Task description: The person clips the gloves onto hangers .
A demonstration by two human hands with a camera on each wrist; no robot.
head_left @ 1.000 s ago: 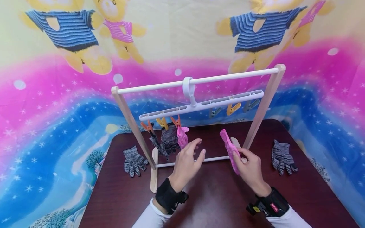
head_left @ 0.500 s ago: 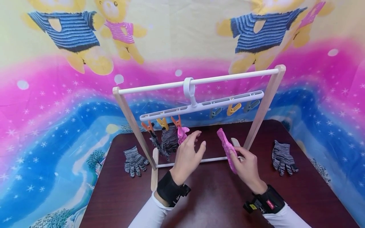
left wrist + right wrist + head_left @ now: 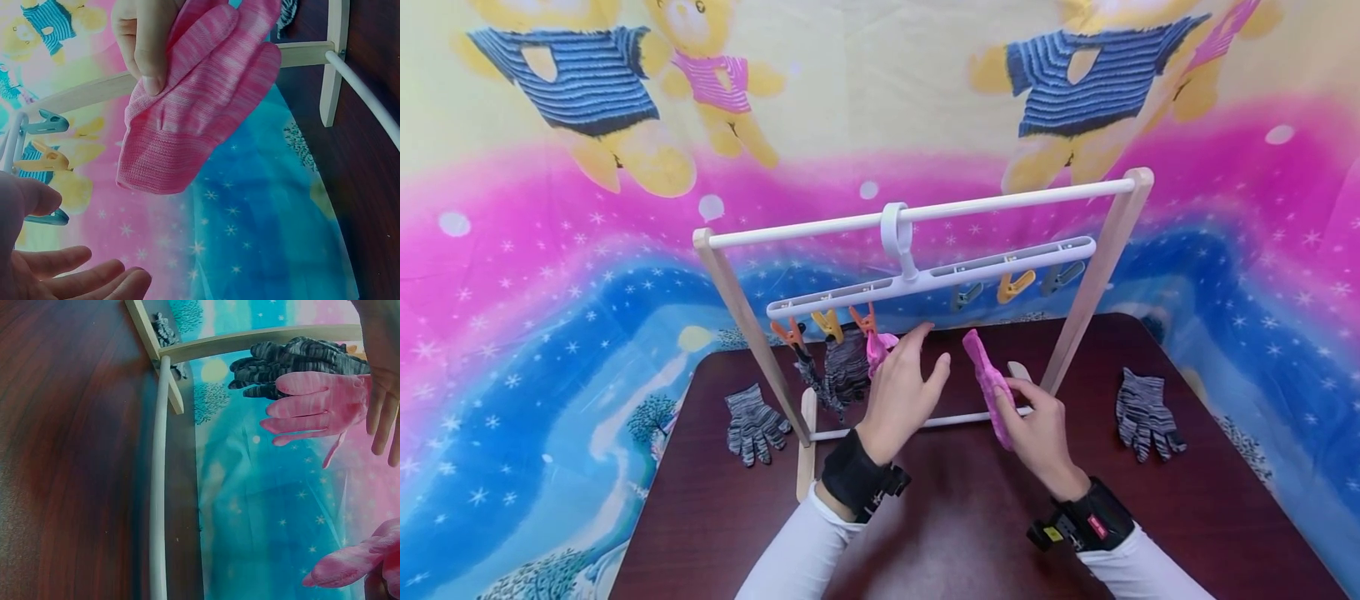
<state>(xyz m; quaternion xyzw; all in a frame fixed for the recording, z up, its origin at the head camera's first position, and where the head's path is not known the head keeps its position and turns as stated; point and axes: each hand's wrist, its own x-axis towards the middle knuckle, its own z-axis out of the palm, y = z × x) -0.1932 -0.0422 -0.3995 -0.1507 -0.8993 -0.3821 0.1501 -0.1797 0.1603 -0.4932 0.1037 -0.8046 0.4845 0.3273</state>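
My right hand (image 3: 1037, 429) pinches a pink knitted glove (image 3: 988, 387), its ribbed cuff pointing up toward the hanger. In the left wrist view that glove (image 3: 194, 106) shows its cuff and several fingers, with the thumb pressed on its side. My left hand (image 3: 904, 392) is raised with fingers spread and holds nothing. Just behind it, another pink glove (image 3: 319, 409) hangs from an orange clothespin (image 3: 863, 318). Left of that, dark striped gloves (image 3: 846, 367) hang from a yellow clothespin (image 3: 827, 325) and another orange clothespin (image 3: 787, 333).
A white hanger (image 3: 925, 279) hooks over the bar of a wooden rack (image 3: 1135, 217). On its right half hang a yellow clothespin (image 3: 1017, 286) and two grey-green ones. Grey striped gloves lie on the table at left (image 3: 754, 425) and right (image 3: 1146, 414).
My right hand has moved left with the pink glove, bringing it closer to the left hand. The left hand has shifted slightly up and right.
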